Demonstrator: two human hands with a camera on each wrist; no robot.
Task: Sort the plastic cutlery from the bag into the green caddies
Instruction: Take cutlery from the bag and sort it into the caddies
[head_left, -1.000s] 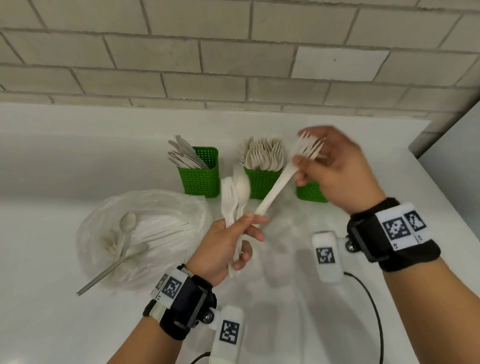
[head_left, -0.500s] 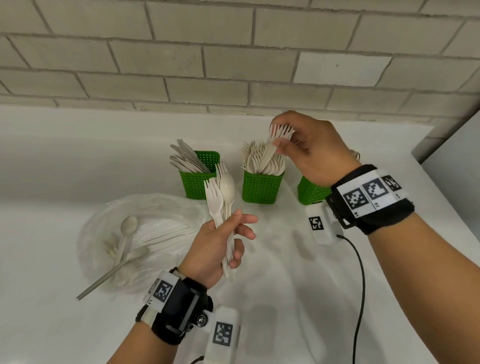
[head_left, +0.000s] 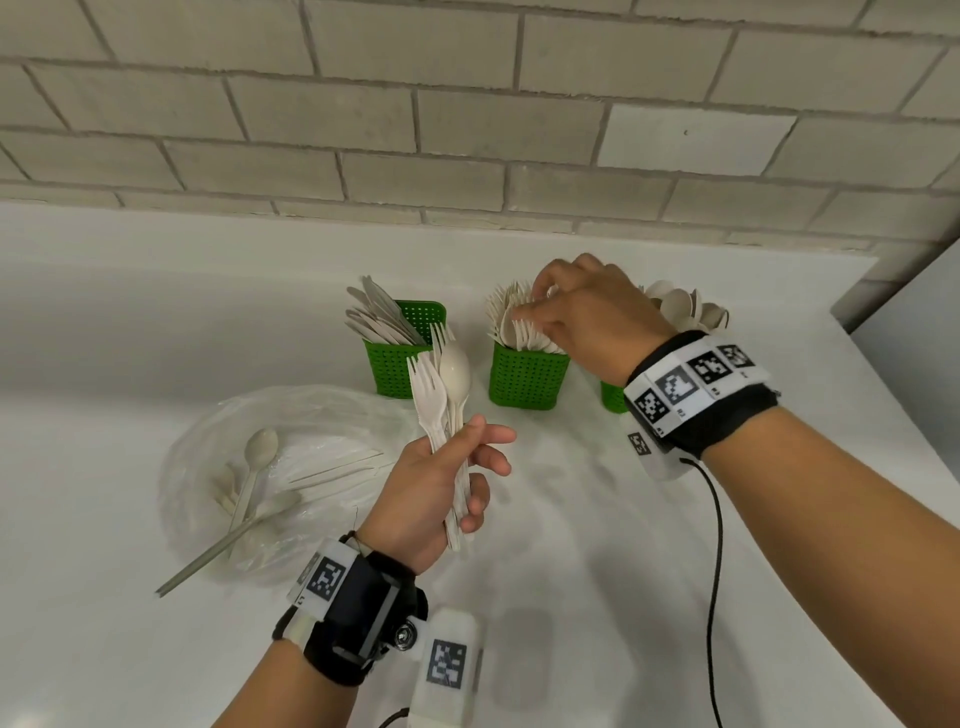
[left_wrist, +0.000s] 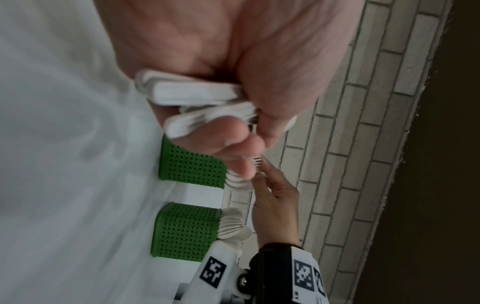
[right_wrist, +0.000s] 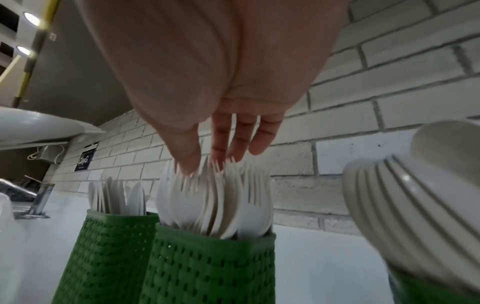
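Gripping a bundle of cream plastic forks and a spoon (head_left: 445, 395) by the handles, the left hand (head_left: 431, 488) sits at the centre of the head view, fingers curled round them. Upper right of centre, the right hand (head_left: 587, 306) reaches down with straight, loose fingers, fingertips (right_wrist: 191, 162) touching the fork tines in the middle green perforated caddy (head_left: 527, 379). Left of it stands the green caddy of knives (head_left: 389, 369); at the right, the green caddy of spoons (head_left: 613, 397). The clear plastic bag (head_left: 270, 467), lower left, holds several pieces on the white counter (head_left: 597, 571).
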